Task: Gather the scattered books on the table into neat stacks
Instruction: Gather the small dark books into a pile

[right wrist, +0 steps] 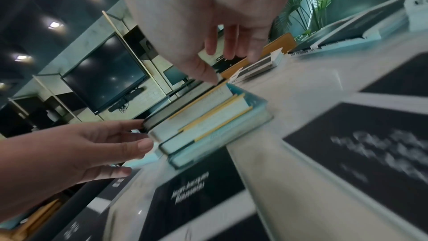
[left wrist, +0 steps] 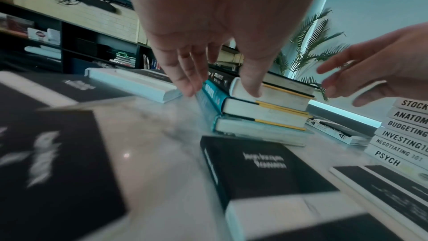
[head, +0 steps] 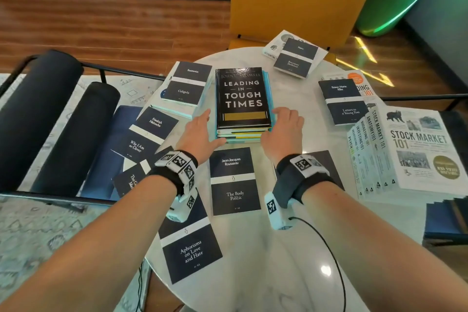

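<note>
A stack of hardbacks topped by "Leading in Tough Times" [head: 243, 99] stands mid-table. My left hand [head: 205, 129] lies flat along its left side, fingers straight, thumb on the front edge [left wrist: 251, 87]. My right hand [head: 283, 126] hovers at the stack's right front corner, fingers relaxed and holding nothing [right wrist: 220, 65]. Thin dark paperbacks lie scattered: "The Body Politic" [head: 234, 181], "Aphorisms on Love and Hate" [head: 190, 243], "Why I Am so Clever" [head: 149, 134], "Caligula" [head: 188, 83], "Socrates' Defence" [head: 295, 58], "Letters to a Young Poet" [head: 344, 101]. Another dark paperback lies under my right wrist.
A neat pile topped by "Stock Market 101" [head: 410, 147] stands at the right of the round white table [head: 278, 273]. An orange chair [head: 291, 0] is behind the table, a black padded seat [head: 50, 109] to the left, a green planter [head: 390, 0] at back right.
</note>
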The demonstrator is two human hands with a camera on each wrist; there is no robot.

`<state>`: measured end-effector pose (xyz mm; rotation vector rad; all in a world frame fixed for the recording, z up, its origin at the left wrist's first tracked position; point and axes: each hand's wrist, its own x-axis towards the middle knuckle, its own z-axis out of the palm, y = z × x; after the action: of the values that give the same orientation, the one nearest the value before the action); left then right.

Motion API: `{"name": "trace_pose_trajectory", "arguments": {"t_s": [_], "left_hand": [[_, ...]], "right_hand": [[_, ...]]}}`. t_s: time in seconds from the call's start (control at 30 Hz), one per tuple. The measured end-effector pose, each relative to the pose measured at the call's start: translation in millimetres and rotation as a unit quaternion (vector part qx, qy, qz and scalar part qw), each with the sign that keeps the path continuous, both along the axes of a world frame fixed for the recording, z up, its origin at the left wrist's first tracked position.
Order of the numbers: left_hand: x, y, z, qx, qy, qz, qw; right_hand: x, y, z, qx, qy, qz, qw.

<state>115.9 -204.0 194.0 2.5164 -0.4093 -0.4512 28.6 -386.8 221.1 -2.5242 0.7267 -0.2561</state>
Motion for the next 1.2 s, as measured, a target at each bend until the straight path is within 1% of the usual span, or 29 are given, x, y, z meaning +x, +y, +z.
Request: {"name": "trace_pose_trajectory", "arguments": {"t_s": [0.03, 0.07, 0.13, 0.2, 0.27, 0.37, 0.47, 0.5, 0.57, 0.7, 0.77, 0.83, 0.87, 0.9, 0.93, 1.0, 1.03, 1.13, 1.2], "left_hand": [[-10, 9, -5, 0.017, -0.002, 0.012, 1.000], [-23, 19, -10, 0.030, -0.003, 0.022, 0.999], [-49, 38, -15, 0.048, -0.005, 0.043, 0.998], [-75, 57, -17, 0.079, -0.004, 0.075, 0.994], [-100, 75, -17, 0.110, -0.002, 0.133, 0.985], [-134, 95, -19, 0.173, 0.011, 0.221, 0.960], [-163, 103, -24, 0.193, 0.088, 0.280, 0.936], [-170, 104, -26, 0.191, 0.106, 0.290, 0.932], [-178, 103, -31, 0.188, 0.117, 0.298, 0.928], [-177, 102, -35, 0.198, 0.138, 0.314, 0.918], [-177, 101, -32, 0.191, 0.155, 0.317, 0.916], [-181, 101, -30, 0.164, 0.166, 0.332, 0.914], [-184, 101, -30, 0.145, 0.166, 0.343, 0.913], [-187, 102, -30, 0.121, 0.161, 0.352, 0.914], [-190, 103, -31, 0.085, 0.156, 0.363, 0.914], [-193, 104, -29, -0.016, 0.160, 0.386, 0.908], [-194, 104, -28, -0.057, 0.166, 0.395, 0.902], [-191, 100, -29, -0.117, 0.158, 0.403, 0.894], [-190, 92, -26, -0.143, 0.153, 0.400, 0.892]], "right_hand": [[-10, 6, -3, 0.023, -0.006, -0.013, 1.000], [-20, 14, -7, 0.060, 0.016, -0.010, 0.998], [-37, 32, -20, 0.131, 0.125, 0.019, 0.983], [-51, 47, -32, 0.139, 0.221, 0.045, 0.964], [-62, 57, -40, 0.109, 0.262, 0.062, 0.957], [-71, 59, -47, 0.094, 0.279, 0.063, 0.954], [-76, 59, -51, 0.134, 0.282, 0.012, 0.950], [-78, 57, -54, 0.140, 0.280, 0.007, 0.950], [-83, 55, -54, 0.140, 0.291, -0.001, 0.946], [-94, 52, -51, 0.122, 0.319, 0.005, 0.940], [-101, 51, -53, 0.103, 0.315, 0.019, 0.943], [-107, 50, -53, 0.090, 0.282, 0.033, 0.955], [-110, 49, -55, 0.099, 0.252, 0.032, 0.962], [-113, 48, -57, 0.128, 0.222, 0.023, 0.966], [-115, 47, -57, 0.178, 0.192, 0.005, 0.965], [-118, 44, -55, 0.294, 0.134, -0.034, 0.946], [-120, 44, -52, 0.333, 0.119, -0.044, 0.934], [-123, 39, -46, 0.381, 0.089, -0.067, 0.918], [-125, 38, -42, 0.403, 0.069, -0.064, 0.910]]}}
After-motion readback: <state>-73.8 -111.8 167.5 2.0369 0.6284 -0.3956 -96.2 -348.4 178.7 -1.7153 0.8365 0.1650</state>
